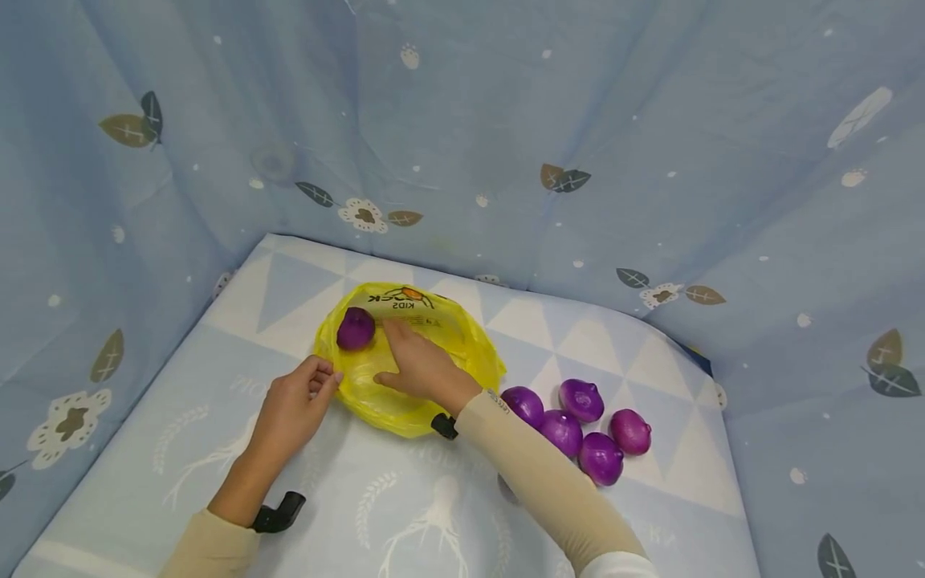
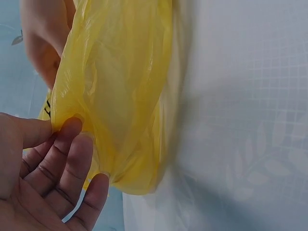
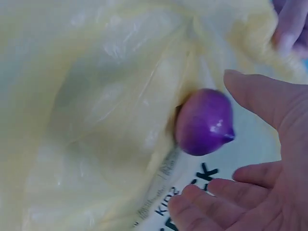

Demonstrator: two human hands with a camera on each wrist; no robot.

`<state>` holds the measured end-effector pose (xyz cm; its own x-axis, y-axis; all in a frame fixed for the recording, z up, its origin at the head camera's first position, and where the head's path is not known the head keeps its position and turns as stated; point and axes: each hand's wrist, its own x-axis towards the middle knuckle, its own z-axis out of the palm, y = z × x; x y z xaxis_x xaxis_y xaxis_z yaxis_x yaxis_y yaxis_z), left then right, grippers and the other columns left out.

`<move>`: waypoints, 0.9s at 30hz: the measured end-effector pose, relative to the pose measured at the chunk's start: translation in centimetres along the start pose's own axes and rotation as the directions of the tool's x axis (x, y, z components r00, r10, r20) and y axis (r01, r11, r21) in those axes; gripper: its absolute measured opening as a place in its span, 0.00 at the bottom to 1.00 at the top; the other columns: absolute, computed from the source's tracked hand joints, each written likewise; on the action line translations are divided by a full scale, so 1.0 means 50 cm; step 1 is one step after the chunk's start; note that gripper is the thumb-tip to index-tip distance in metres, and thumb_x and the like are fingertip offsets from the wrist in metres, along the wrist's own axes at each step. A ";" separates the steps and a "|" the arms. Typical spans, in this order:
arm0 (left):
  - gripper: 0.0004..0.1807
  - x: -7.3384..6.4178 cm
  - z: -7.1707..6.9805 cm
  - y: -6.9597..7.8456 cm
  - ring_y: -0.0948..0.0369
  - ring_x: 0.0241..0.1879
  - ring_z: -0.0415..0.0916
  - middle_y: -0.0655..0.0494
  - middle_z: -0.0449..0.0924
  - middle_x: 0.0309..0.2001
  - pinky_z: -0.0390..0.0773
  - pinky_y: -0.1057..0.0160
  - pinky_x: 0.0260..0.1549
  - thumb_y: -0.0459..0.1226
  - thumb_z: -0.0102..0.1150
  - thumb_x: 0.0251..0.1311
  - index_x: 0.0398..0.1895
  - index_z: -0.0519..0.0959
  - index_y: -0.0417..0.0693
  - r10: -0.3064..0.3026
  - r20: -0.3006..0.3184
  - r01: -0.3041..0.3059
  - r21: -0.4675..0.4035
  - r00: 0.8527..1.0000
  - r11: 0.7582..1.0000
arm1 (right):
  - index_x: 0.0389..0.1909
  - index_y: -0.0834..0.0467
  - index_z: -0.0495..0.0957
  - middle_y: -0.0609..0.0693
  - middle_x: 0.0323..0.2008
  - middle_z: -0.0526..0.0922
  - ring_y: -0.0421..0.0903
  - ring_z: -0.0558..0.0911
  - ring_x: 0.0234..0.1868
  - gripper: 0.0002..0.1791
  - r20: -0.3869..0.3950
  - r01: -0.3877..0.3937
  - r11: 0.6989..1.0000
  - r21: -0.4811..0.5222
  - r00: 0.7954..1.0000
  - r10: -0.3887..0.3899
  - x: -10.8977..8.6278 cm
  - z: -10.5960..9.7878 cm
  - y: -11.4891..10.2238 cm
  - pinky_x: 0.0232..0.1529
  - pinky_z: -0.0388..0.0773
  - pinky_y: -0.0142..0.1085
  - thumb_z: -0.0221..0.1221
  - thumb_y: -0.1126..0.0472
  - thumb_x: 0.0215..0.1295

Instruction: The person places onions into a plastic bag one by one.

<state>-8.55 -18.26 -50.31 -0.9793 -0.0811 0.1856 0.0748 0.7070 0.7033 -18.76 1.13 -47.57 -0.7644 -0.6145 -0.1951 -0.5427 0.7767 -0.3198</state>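
Observation:
A yellow plastic bag (image 1: 393,419) lies on the table with its mouth spread wide and dark print on its far inner side. My left hand (image 1: 295,408) pinches the left edge of the bag between thumb and fingertips, as the left wrist view shows up close. Reaching into the bag's mouth, my right hand (image 1: 422,363) has its thumb and fingers spread apart with nothing between them. One purple onion (image 3: 204,122) rests in the bag, a short way from the right thumb and fingertips and not touched by them.
Several more purple onions (image 1: 560,432) sit grouped on the table right of the bag, partly behind the right forearm. The patterned tabletop (image 1: 347,514) is bordered by blue curtains (image 1: 462,144) at the back and sides.

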 end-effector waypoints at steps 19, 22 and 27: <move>0.09 -0.002 0.003 -0.002 0.54 0.33 0.79 0.53 0.80 0.32 0.79 0.51 0.34 0.42 0.58 0.66 0.41 0.75 0.45 -0.006 -0.016 0.006 0.003 1.000 1.000 | 0.75 0.51 0.52 0.47 0.74 0.55 0.44 0.60 0.71 0.44 -0.090 0.198 0.979 -0.040 0.976 -0.201 -0.217 -0.044 0.045 0.63 0.65 0.40 0.58 0.40 0.64; 0.10 -0.001 0.003 -0.002 0.54 0.34 0.79 0.53 0.80 0.32 0.78 0.51 0.34 0.43 0.57 0.67 0.41 0.75 0.46 -0.008 -0.015 0.008 -0.003 1.000 1.000 | 0.75 0.49 0.52 0.46 0.74 0.55 0.45 0.60 0.71 0.43 -0.133 0.178 0.984 -0.020 0.975 -0.179 -0.260 -0.049 0.064 0.62 0.68 0.42 0.58 0.39 0.64; 0.11 -0.005 0.002 -0.001 0.52 0.35 0.80 0.52 0.81 0.32 0.78 0.50 0.34 0.44 0.56 0.67 0.41 0.75 0.46 -0.017 -0.005 0.017 0.000 1.000 1.000 | 0.75 0.48 0.52 0.46 0.74 0.55 0.46 0.60 0.71 0.43 -0.159 0.102 0.994 0.036 0.983 -0.096 -0.335 -0.045 0.092 0.62 0.67 0.44 0.58 0.38 0.64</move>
<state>-8.35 -18.19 -50.47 -0.9794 -0.0967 0.1775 0.0583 0.7056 0.7062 -9.22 15.32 -43.69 -0.7546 -0.6560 -0.0138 -0.6055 0.7042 -0.3708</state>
